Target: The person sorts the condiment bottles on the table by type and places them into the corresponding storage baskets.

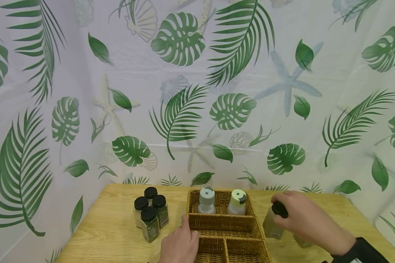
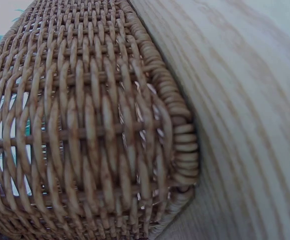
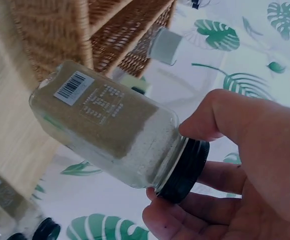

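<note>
Spice jar (image 1: 272, 223): glass, black cap, pale powder inside; it sits just off the right wall of the wicker basket (image 1: 254, 223), at about 3 o'clock from the basket's middle row.
Long axis: close to upright in the head view, cap at 12 o'clock; whether the base touches the table (image 1: 102, 233) I cannot tell.
Grip: right hand (image 1: 307, 219) closes on the cap from above, thumb and curled fingers (image 3: 185, 220) round the black rim (image 3: 185, 170), glass body free below.
Nearer hand: the right, already on the jar; the basket lies at 9 o'clock from it.
Left hand (image 1: 179, 243): fingers fairly straight, resting against the basket's left wall, holding nothing.
Basket contents: two pale-capped bottles (image 1: 222, 201) in the far compartment.
Other jars: four black-capped ones (image 1: 150, 213) clustered at 9 o'clock from the basket; one more (image 3: 5, 200) lies near the held jar.
</note>
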`<state>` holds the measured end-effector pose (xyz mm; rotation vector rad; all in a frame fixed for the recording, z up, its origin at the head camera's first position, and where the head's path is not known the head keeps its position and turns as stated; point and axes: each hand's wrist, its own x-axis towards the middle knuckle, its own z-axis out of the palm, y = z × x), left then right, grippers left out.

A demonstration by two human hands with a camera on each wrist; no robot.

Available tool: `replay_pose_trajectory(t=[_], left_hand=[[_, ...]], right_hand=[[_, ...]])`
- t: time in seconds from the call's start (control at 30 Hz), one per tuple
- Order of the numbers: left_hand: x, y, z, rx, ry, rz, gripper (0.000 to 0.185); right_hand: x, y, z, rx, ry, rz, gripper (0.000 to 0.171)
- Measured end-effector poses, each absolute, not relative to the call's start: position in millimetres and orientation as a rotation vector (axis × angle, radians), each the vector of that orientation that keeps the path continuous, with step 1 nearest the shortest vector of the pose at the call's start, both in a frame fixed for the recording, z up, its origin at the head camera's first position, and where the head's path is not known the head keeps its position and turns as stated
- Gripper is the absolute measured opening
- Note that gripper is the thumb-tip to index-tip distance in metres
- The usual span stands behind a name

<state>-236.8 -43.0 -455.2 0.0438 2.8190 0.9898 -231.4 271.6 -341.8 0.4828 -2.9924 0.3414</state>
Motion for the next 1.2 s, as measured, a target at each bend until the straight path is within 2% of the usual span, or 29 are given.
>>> replay_pose_trajectory(t=[0.63,0.83,1.2], left_hand=[[-236,-44,-456,0.044,2.828,0.978,0.062],[-237,-44,-456,0.037,2.829,0.984,0.063],[-239,-44,-458,0.05,2.821,0.987,0.063]], right_hand=[[-229,224,-311,0.599,-2.925,0.293,0.032],[-237,205,-313,0.678,-2.903,0.316,0.025],[-251,170,-333,0.826,-2.858,0.3,0.024]])
